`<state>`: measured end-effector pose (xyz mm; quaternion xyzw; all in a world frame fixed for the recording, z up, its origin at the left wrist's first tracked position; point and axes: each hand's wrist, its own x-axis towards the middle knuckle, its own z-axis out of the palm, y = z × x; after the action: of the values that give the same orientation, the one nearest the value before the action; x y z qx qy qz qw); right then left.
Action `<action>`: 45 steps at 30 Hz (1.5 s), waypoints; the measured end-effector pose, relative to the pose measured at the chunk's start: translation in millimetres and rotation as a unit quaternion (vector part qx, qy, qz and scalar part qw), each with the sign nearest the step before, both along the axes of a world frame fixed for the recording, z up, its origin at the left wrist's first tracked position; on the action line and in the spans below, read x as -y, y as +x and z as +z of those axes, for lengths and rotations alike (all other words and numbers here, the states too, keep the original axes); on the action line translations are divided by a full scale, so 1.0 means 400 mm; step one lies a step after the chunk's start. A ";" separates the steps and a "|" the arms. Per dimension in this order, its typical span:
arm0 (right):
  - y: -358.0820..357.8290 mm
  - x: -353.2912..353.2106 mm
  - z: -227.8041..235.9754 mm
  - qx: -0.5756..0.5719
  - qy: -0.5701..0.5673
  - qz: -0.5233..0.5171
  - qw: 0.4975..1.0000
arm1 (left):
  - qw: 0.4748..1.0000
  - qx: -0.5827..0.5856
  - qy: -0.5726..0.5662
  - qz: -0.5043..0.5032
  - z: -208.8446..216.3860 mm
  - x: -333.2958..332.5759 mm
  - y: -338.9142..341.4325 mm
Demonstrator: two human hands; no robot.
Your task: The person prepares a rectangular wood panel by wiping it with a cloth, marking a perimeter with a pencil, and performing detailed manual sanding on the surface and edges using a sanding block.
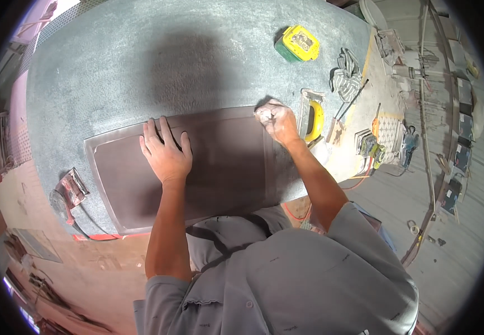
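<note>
A corded tool [74,190] is lying near nine o'clock from the panel [228,173], which is resting flat at six o'clock on the desk [96,72]. The left hand [168,156] is lying on the panel, grip flat and spread, holding nothing. At the panel's two o'clock corner the right hand [279,121] is curling its grip; I cannot tell whether it is holding anything. At its three o'clock, a yellow-handled tool [318,120] is lying.
</note>
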<state>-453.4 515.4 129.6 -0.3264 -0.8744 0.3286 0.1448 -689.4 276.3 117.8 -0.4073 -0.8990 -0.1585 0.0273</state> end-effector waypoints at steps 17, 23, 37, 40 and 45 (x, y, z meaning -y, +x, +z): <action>0.004 0.024 0.016 -0.037 -0.044 -0.035 0.998 | 1.000 0.009 -0.001 0.006 0.001 0.000 -0.007; 0.052 0.067 0.000 0.012 -0.017 -0.117 0.993 | 1.000 0.018 0.000 0.006 0.012 0.002 -0.001; -0.014 -0.048 0.001 -0.010 0.035 0.028 0.999 | 1.000 0.020 -0.007 0.006 0.004 0.004 -0.008; -0.017 -0.091 0.012 0.021 0.014 0.127 0.992 | 1.000 0.025 -0.013 0.012 0.011 -0.003 -0.008; -0.174 -0.036 0.039 0.048 0.038 0.246 0.967 | 0.999 0.036 0.002 0.009 0.010 0.003 -0.010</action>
<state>-523.0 529.7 145.1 -0.1105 -0.9457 0.3041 0.0296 -693.3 275.1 121.8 -0.3930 -0.9028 -0.1748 -0.0030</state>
